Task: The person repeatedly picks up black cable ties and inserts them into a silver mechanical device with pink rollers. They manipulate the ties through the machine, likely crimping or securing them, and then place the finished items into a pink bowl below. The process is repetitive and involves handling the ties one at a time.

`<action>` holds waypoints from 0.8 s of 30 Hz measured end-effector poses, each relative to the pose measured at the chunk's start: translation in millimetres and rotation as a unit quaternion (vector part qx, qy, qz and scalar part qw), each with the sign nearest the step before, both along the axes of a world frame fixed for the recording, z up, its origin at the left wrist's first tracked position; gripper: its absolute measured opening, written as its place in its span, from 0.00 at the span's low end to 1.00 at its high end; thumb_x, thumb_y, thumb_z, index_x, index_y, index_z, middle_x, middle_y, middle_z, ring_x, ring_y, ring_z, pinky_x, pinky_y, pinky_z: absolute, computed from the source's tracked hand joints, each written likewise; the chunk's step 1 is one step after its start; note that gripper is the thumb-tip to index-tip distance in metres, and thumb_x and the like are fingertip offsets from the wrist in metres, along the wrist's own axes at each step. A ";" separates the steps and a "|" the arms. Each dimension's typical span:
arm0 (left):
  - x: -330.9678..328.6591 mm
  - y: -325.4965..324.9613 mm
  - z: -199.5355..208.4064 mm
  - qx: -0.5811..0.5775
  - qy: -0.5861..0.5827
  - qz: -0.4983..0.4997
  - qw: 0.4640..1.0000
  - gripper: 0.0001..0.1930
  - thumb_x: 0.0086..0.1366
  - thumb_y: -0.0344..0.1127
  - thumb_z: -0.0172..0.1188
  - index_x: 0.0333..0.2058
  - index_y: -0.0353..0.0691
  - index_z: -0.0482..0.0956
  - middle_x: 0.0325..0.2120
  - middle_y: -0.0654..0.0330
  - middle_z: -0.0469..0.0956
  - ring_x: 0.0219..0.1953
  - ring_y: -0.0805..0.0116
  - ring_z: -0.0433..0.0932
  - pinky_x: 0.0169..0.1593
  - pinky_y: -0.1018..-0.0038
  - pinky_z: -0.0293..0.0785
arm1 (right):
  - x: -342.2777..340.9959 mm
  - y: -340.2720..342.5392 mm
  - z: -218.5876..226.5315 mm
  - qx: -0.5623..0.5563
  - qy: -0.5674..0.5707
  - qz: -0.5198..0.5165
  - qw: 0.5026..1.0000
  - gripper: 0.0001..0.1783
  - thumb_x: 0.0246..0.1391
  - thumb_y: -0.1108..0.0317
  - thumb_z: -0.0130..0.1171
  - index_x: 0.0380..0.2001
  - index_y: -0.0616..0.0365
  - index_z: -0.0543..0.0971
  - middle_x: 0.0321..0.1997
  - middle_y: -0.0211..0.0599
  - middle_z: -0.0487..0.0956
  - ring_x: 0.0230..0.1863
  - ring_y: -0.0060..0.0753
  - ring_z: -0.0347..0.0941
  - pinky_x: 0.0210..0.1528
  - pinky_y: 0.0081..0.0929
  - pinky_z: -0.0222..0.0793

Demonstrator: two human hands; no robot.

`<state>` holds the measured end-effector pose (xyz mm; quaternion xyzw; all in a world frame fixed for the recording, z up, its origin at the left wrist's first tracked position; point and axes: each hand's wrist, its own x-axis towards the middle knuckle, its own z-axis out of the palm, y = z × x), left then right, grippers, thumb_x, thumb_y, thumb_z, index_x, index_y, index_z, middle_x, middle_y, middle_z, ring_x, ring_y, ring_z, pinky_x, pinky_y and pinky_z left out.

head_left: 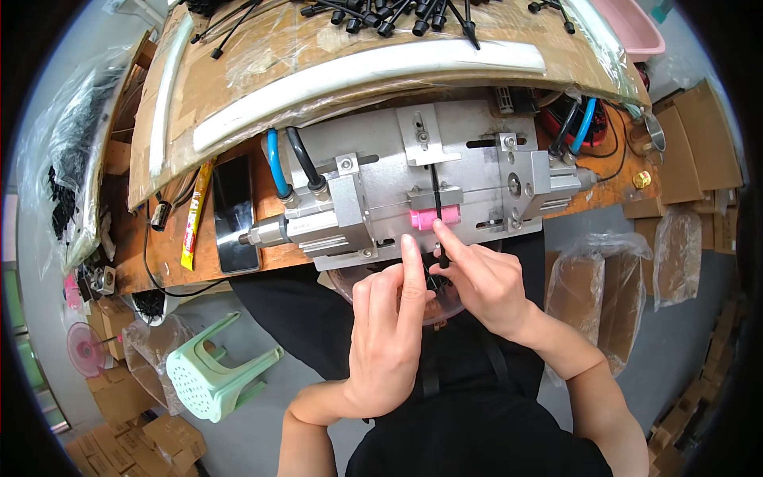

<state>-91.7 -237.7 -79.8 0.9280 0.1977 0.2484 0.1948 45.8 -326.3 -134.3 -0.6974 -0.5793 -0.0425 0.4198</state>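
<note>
A slim black rod [435, 189] lies lengthwise across the middle of a grey metal fixture [477, 179], passing over a small pink block [447, 216]. My right hand [491, 292] pinches the near end of this rod, its index fingertip beside the pink block. My left hand [388, 330] is just to the left, index finger stretched toward the block and the other fingers bent. I see nothing held in it. Under my hands sits a clear round bowl [453, 308] with dark pieces inside, partly hidden by my fingers.
Pneumatic cylinders [326, 230] with blue and black hoses flank the fixture. A cardboard-covered shelf [318, 60] bears several black rods [385, 25] with wider ends. A phone [235, 213] and a yellow packet [195, 219] lie left. A green stool [208, 375] stands on the floor.
</note>
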 end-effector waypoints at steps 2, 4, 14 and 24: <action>0.4 2.0 0.8 -0.002 -0.002 0.005 1.000 0.34 0.50 0.18 0.65 0.58 0.27 0.69 0.37 0.55 0.72 0.38 0.59 0.71 0.40 0.67 0.71 | 1.6 1.8 1.6 0.002 -0.005 0.001 1.000 0.37 0.41 0.79 0.69 0.58 0.68 0.71 0.23 0.35 0.76 0.22 0.29 0.74 0.25 0.27 0.70; 2.3 6.2 3.1 -0.006 -0.007 0.006 1.000 0.34 0.50 0.19 0.66 0.59 0.29 0.70 0.36 0.55 0.72 0.38 0.60 0.71 0.40 0.67 0.71 | -0.4 -1.5 1.5 -0.011 -0.010 0.001 1.000 0.36 0.41 0.78 0.69 0.58 0.67 0.72 0.24 0.34 0.77 0.23 0.29 0.75 0.24 0.27 0.70; 128.7 170.4 64.6 0.182 -0.142 -0.017 0.973 0.12 0.60 0.34 0.64 0.41 0.36 0.79 0.29 0.52 0.74 0.33 0.57 0.73 0.38 0.68 0.70 | 110.7 95.6 128.9 0.143 -0.343 -0.003 0.928 0.14 0.42 0.77 0.61 0.36 0.62 0.81 0.31 0.35 0.82 0.27 0.34 0.78 0.28 0.26 0.73; 130.6 238.1 105.8 0.001 0.080 -0.056 0.995 0.11 0.62 0.39 0.66 0.37 0.37 0.83 0.27 0.65 0.80 0.33 0.75 0.76 0.40 0.77 0.73 | 185.5 194.4 175.1 -0.189 -0.315 0.133 0.921 0.06 0.49 0.72 0.62 0.33 0.56 0.82 0.28 0.43 0.83 0.31 0.44 0.81 0.35 0.35 0.75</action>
